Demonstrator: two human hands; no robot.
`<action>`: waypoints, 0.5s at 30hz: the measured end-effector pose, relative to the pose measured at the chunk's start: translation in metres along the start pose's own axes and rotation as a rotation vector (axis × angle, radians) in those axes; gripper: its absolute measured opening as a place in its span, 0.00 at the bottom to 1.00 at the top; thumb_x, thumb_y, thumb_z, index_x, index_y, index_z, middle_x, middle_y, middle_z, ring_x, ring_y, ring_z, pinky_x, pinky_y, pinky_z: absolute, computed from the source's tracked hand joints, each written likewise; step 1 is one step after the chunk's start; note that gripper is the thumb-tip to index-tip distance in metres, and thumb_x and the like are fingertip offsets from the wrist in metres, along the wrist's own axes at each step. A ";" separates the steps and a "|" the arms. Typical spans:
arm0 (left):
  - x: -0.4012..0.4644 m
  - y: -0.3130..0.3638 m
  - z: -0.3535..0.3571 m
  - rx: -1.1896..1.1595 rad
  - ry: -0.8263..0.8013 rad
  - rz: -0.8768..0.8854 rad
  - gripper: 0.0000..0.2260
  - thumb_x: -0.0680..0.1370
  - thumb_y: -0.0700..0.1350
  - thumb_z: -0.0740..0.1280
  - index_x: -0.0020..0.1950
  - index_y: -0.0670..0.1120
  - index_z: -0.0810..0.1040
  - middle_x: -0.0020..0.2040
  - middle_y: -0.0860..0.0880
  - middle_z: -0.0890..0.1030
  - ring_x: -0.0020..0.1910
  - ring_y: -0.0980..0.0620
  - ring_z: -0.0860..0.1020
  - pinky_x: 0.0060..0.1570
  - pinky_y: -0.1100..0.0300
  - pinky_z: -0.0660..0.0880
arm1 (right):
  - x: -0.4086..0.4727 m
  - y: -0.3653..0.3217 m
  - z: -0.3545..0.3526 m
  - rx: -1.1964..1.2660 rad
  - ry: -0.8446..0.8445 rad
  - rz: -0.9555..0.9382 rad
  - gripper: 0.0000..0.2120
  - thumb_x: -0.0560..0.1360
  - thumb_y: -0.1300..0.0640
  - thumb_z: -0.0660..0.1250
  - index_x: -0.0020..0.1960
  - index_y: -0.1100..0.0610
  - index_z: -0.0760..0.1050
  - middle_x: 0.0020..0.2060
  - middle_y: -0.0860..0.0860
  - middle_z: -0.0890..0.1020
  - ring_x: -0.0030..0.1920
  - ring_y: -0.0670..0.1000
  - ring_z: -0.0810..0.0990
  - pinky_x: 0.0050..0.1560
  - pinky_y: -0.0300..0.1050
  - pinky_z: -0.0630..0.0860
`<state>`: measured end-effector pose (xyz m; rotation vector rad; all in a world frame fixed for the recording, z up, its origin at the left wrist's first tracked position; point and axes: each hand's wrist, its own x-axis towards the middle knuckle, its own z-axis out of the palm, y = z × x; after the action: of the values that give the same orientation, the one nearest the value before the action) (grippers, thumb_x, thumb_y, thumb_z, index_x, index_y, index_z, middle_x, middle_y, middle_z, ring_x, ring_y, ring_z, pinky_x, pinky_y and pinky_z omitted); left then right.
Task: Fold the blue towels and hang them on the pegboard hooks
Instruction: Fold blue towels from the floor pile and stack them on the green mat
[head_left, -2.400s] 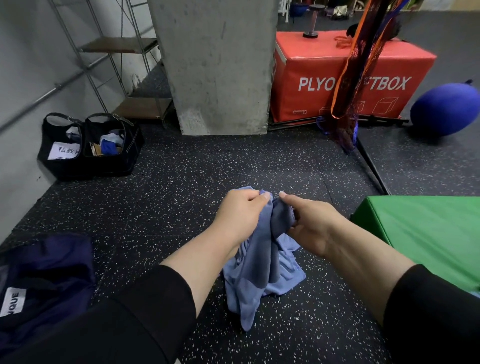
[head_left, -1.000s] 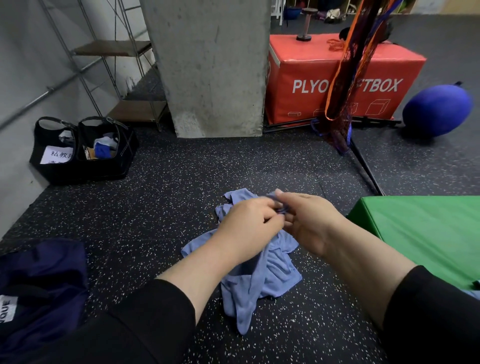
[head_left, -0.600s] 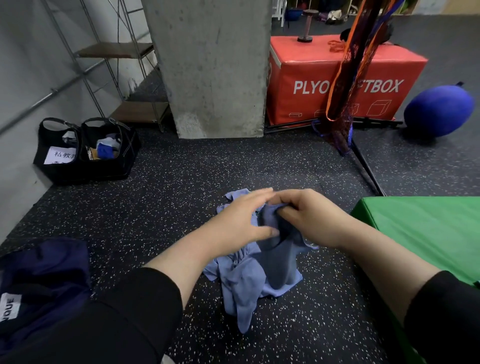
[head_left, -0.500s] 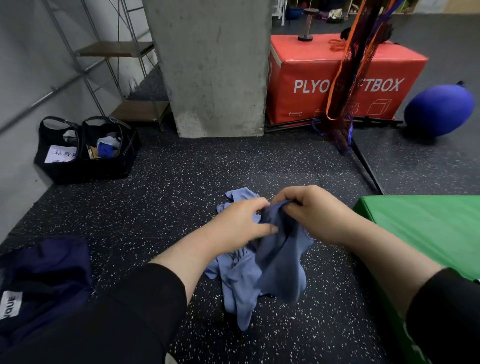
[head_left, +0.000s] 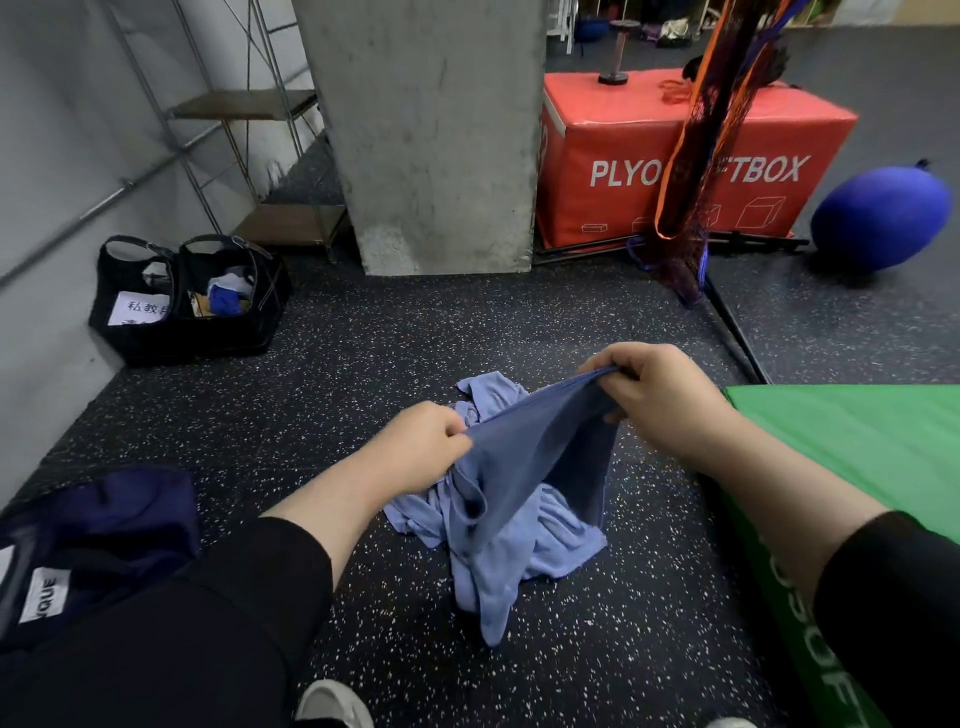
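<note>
Pinching the top edge of a blue towel (head_left: 524, 457) between two hands, a person in black sleeves crouches over a dark speckled floor (head_left: 363, 374). The left hand (head_left: 415, 447) holds one end with fingers curled round a bunch of cloth; the right hand (head_left: 660, 395), higher and farther away, grips the other end between thumb and bent fingers. The edge runs taut between them, most likely to find the corners and pull the cloth flat before folding. The rest of the towel hangs down and trails onto the floor, over a paler blue crumpled heap (head_left: 545, 530) that may be further towels. A green mat (head_left: 841, 447) lies close on the right, a dark bag (head_left: 88, 540) near left. Far behind stand a concrete pillar (head_left: 431, 135) and a red box (head_left: 623, 171). No pegboard or hooks are in sight.
</note>
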<state>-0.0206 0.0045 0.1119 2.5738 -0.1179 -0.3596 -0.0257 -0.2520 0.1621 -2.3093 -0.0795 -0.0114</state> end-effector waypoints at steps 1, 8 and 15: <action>-0.001 -0.002 -0.002 0.012 0.034 -0.019 0.11 0.78 0.45 0.64 0.39 0.42 0.77 0.33 0.45 0.78 0.33 0.48 0.69 0.33 0.56 0.64 | 0.001 0.001 0.000 0.001 0.010 0.001 0.17 0.78 0.65 0.60 0.42 0.47 0.81 0.33 0.50 0.83 0.31 0.47 0.83 0.29 0.35 0.71; -0.009 -0.008 -0.014 -0.034 0.144 -0.012 0.02 0.77 0.43 0.65 0.47 0.50 0.76 0.38 0.50 0.80 0.36 0.49 0.75 0.37 0.55 0.70 | 0.006 0.016 -0.001 -0.010 0.126 0.052 0.17 0.75 0.63 0.61 0.41 0.44 0.81 0.35 0.49 0.84 0.36 0.55 0.81 0.40 0.48 0.77; -0.017 -0.019 -0.024 -0.190 0.028 0.104 0.12 0.79 0.53 0.71 0.42 0.47 0.79 0.28 0.53 0.70 0.28 0.55 0.64 0.31 0.57 0.60 | 0.004 0.030 -0.010 0.016 0.167 0.109 0.15 0.75 0.63 0.62 0.44 0.47 0.83 0.36 0.50 0.86 0.43 0.60 0.85 0.40 0.49 0.78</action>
<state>-0.0303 0.0352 0.1263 2.3735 -0.1975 -0.2812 -0.0200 -0.2795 0.1472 -2.2840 0.1312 -0.1469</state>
